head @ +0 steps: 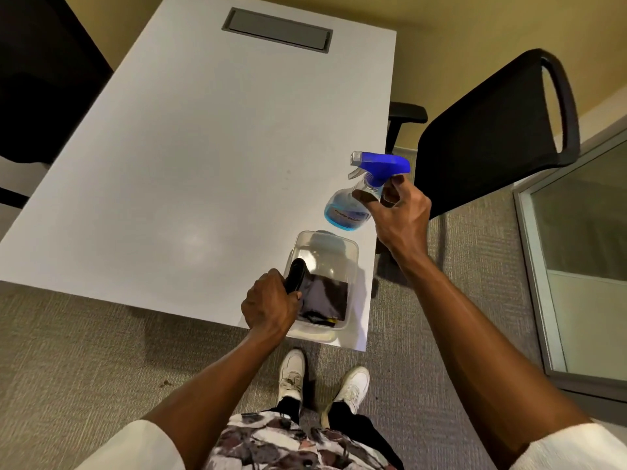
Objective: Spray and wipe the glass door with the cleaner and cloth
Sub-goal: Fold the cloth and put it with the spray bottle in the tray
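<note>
Warm overhead light; glare patch on table [195, 244]; wide-angle edge distortion.

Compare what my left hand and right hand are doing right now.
The right hand grips the spray bottle by its neck, raised above the table; the left hand reaches low into the clear plastic bin, closed on a black handle beside the dark cloth. Both are gripping something.

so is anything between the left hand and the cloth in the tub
Nothing visible blocks it. The left hand is at the rim of the clear plastic tub, closed on a black handled tool beside the dark cloth. The tub has no lid.
</note>
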